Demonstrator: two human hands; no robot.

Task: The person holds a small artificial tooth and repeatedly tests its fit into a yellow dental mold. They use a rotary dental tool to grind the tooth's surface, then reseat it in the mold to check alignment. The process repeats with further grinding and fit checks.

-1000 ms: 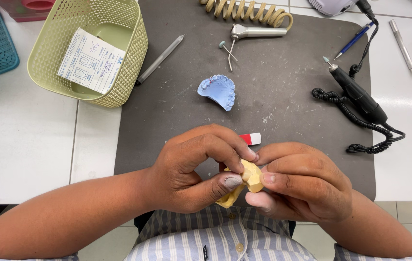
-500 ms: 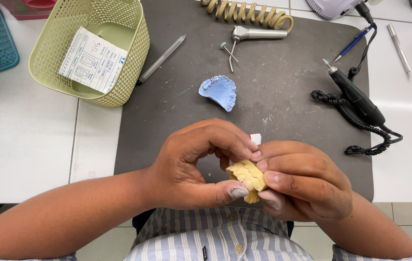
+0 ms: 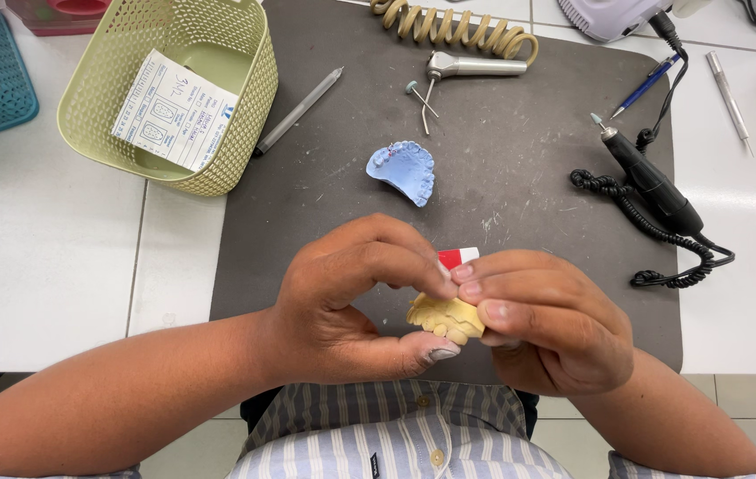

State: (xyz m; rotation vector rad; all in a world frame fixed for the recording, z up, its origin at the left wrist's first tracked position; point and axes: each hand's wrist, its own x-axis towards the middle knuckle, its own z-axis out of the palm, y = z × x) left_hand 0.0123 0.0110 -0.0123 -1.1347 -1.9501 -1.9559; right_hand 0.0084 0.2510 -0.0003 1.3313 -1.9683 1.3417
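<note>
At six o'clock on the dark grey mat [image 3: 520, 186], your left hand [image 3: 351, 297] and right hand [image 3: 542, 324] together pinch a knobbly yellow plaster dental cast [image 3: 444, 317]. A smooth blue cast [image 3: 404, 168] lies at twelve o'clock, well apart.

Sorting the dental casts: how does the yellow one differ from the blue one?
The yellow cast is pinched between the left hand and right hand; the blue cast lies untouched on the dark mat. Yellow is partly hidden; blue shows whole. Both look arch-shaped.
</note>
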